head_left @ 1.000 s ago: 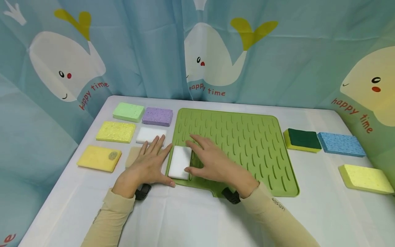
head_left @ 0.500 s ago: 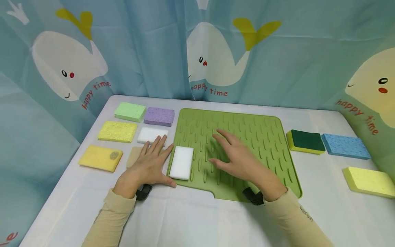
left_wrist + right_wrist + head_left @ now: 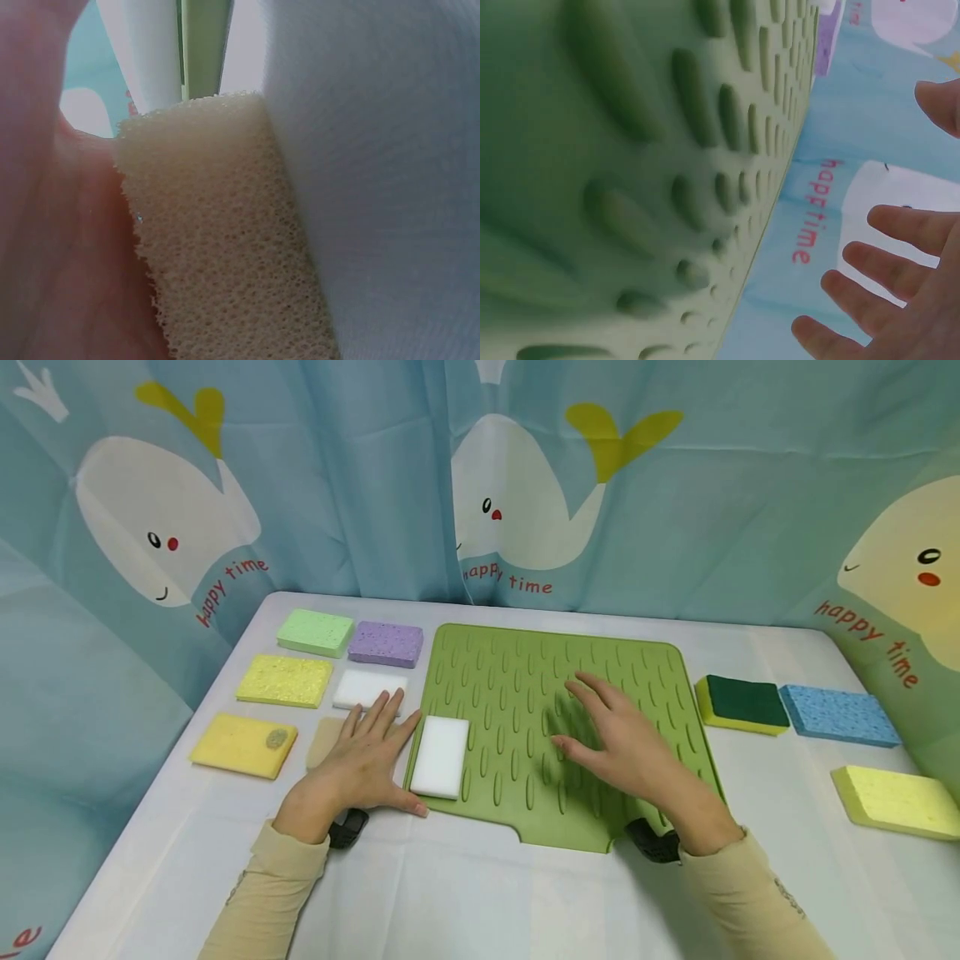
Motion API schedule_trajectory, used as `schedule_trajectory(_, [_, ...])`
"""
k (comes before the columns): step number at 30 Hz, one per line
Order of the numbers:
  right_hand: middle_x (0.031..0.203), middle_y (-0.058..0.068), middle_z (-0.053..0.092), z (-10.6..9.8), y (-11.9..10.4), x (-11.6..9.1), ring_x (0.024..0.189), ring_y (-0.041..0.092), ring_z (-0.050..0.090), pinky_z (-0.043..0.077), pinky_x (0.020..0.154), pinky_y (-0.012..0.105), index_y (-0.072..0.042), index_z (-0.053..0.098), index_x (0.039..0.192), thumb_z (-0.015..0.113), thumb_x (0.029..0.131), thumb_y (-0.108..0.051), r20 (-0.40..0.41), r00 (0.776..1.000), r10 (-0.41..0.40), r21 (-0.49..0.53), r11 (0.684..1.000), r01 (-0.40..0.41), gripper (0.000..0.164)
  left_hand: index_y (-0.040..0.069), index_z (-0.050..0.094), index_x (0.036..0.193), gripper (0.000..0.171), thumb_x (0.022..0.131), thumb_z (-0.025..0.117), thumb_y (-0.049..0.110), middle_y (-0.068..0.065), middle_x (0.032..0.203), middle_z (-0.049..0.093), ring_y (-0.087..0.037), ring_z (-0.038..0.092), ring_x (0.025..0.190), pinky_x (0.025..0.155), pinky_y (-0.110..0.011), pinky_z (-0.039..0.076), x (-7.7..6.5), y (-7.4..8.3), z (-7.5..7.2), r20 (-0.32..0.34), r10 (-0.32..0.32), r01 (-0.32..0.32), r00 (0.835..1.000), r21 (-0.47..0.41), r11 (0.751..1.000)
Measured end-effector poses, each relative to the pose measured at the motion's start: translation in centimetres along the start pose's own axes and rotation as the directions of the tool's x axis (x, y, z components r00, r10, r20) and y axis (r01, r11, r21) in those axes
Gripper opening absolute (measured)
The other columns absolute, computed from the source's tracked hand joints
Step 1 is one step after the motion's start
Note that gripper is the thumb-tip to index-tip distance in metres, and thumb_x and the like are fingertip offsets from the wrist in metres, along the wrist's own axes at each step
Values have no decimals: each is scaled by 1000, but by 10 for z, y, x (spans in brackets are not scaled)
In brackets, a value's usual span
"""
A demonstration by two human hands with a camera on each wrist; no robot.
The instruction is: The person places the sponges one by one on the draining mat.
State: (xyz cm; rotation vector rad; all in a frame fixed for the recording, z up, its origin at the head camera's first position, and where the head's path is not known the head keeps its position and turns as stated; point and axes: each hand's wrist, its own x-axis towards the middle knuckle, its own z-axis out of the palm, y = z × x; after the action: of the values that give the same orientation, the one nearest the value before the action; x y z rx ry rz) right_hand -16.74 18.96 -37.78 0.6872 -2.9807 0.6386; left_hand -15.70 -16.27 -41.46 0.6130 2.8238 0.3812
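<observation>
In the head view, take the green mat (image 3: 570, 831) as the dial; the left hand (image 3: 358, 766) lies at nine, fingers spread, over a beige sponge (image 3: 321, 739) that peeps out beside the palm; its thumb ends by the mat's corner at eight, perhaps to brace that edge; a white sponge (image 3: 441, 757) lies flat on the mat at eight, its long side along the rim, which suggests deliberate lining-up; the right hand (image 3: 632, 742) hovers at three, fingers loosely apart, pinching nothing; other sponges, such as the purple sponge (image 3: 386, 644) at ten and the scrubber (image 3: 744, 702) near three, sit off the mat, likely kept to the sides for easy reach.

In the left wrist view, the beige sponge fills the centre, palm at nine, tablecloth (image 3: 397, 187) at three; the palm seems to rest against it; how firmly I cannot tell.

In the right wrist view, the mat spreads at nine; the fingers at four stand clear of it, the curtain (image 3: 847, 112) behind.
</observation>
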Motion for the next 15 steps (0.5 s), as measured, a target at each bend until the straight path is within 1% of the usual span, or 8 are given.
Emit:
schedule_trajectory(4, [159,21,29,-2,6,-5,142,46,33,37,106,65,-2,36,151,67,94,-38,-18,1000,6,-11,1000,-6,74,12,22,159,133,57,81,73,-17,167,-2,-37,-3,155,122,-62,0,0,0,0,0,1,-1,1000,-3,1000])
schedule_trajectory(11, [159,23,27,-7,16,-12,143,47,30,35,107,66,-1,34,152,66,95,-36,-12,999,39,3,999,-39,74,12,21,159,133,57,80,74,-16,167,-3,-36,-4,155,122,-62,0,0,0,0,6,-1,1,1000,-1,1000])
schedule_trajectory(15, [158,25,28,-11,23,-17,141,49,31,35,105,68,0,34,151,65,95,-35,-15,998,55,-13,998,-56,73,12,21,159,133,58,80,74,-17,167,-3,-37,-5,155,122,-62,0,-1,-1,-1,12,-2,2,1000,1,1000])
